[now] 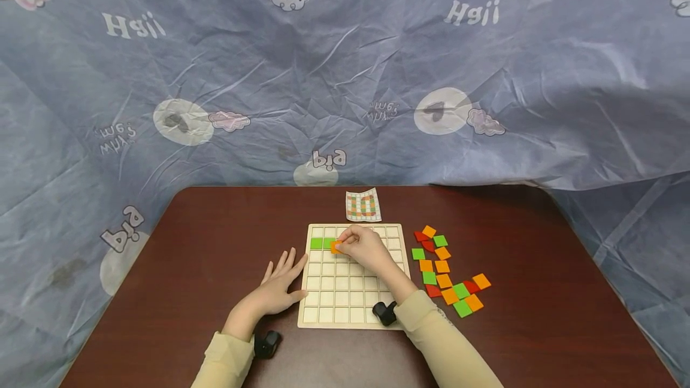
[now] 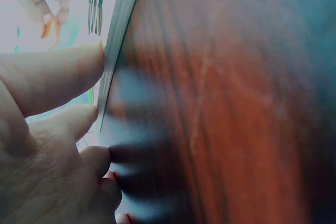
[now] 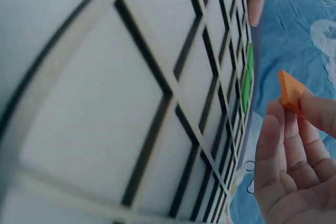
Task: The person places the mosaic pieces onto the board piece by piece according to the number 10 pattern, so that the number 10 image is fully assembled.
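Observation:
A pale wooden grid board lies on the dark table. Two green square tiles fill neighbouring cells at the left of its second row. My right hand pinches an orange square tile between thumb and fingertips, just right of the green pair; the right wrist view shows it tilted above the board. My left hand rests on the table with fingers spread. Its thumb and index finger touch the board's left edge, seen close up beside the thumb in the left wrist view.
Loose orange, green and red tiles lie scattered right of the board. A small paper card with a coloured grid pattern lies beyond the board's far edge. Behind the table hangs a blue printed cloth.

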### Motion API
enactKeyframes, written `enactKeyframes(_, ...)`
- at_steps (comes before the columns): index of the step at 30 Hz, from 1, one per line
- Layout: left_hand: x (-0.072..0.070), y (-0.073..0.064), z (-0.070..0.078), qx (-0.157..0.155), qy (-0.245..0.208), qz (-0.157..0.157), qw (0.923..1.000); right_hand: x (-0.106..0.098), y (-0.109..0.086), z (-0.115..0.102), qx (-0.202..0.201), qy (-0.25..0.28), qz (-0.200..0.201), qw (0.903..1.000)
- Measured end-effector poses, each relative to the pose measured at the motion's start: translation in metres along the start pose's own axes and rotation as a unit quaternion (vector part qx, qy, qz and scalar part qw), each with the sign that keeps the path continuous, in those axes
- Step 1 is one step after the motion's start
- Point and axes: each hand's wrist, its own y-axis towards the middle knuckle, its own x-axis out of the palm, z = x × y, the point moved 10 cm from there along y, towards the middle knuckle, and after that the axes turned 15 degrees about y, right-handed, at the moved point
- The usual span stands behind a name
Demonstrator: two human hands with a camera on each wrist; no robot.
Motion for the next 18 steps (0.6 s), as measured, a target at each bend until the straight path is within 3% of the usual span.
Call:
enactKeyframes(9,0.001,0.000,0.000,-0.004,0.005,0.002,1.0000,0.020,0.006,0.004,-0.008,-0.056,-0.015,0.9983)
enactKeyframes(18,0.000,0.000,-0.001,-0.005,0.002,0.003,1.0000,0.029,0.008,-0.003,-0.043,-0.130,-0.010,0.9905)
